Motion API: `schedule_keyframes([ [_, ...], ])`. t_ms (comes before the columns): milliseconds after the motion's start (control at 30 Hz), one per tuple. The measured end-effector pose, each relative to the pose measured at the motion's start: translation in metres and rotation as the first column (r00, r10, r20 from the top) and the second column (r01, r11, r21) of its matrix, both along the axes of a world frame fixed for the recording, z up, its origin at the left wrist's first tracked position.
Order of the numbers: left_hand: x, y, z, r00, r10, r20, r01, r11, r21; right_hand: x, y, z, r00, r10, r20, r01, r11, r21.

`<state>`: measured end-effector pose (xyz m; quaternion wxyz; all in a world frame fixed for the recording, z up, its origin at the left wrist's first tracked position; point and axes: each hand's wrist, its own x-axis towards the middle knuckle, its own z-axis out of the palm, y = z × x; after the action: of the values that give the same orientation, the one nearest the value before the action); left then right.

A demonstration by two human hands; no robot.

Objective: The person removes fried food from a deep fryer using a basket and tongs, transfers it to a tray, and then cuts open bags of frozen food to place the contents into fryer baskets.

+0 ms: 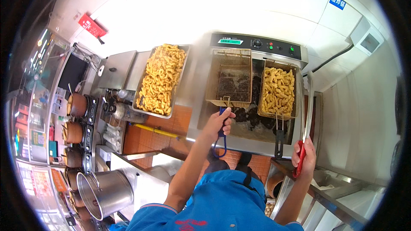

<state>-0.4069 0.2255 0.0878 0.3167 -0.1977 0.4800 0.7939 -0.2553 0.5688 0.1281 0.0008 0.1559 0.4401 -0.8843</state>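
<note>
My left hand (219, 124) grips the blue handle (220, 146) of a wire fryer basket (229, 77), which holds no food that I can make out. This basket sits over the left part of the deep fryer (196, 128), where dark oil (247, 118) shows bubbles. In my right hand (304, 157) are long metal tongs (309, 109) with red grips, pointing up along the fryer's right side. A second wire basket (260, 102) full of golden fried strips (278, 89) rests at the right of the fryer, its dark handle (279, 144) towards me and untouched.
A metal tray (158, 114) heaped with fried strips (162, 80) lies left of the fryer. The fryer's control panel (279, 47) stands at the back against the tiled wall. Lower left are a large steel pot (110, 192) and several brown pots (73, 131) on burners. A metal frame (337, 205) stands right.
</note>
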Motion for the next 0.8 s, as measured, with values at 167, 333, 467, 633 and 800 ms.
schedule_keyframes([
  [167,-0.004,-0.013,-0.032,0.997,-0.066,-0.038,0.066,0.998,0.01,-0.008,-0.01,0.001,1.0,0.016,0.014,-0.015,0.999,-0.051],
  [333,0.009,-0.009,-0.073,0.997,-0.03,-0.073,0.008,0.958,-0.286,-0.001,-0.01,0.016,0.999,-0.007,0.033,0.006,1.0,0.01],
  [467,0.026,0.01,-0.075,0.879,0.07,-0.472,-0.361,0.743,-0.563,0.016,0.003,0.028,0.995,-0.099,0.027,0.097,0.993,0.065],
  [633,0.072,0.076,-0.05,0.631,-0.385,-0.674,-0.312,0.67,-0.674,0.042,0.013,0.021,0.961,-0.244,0.127,0.237,0.969,0.069],
  [800,0.057,0.189,-0.073,0.968,-0.229,0.104,0.19,0.937,0.295,0.057,0.012,0.0,0.916,-0.316,0.246,0.314,0.948,0.046],
])
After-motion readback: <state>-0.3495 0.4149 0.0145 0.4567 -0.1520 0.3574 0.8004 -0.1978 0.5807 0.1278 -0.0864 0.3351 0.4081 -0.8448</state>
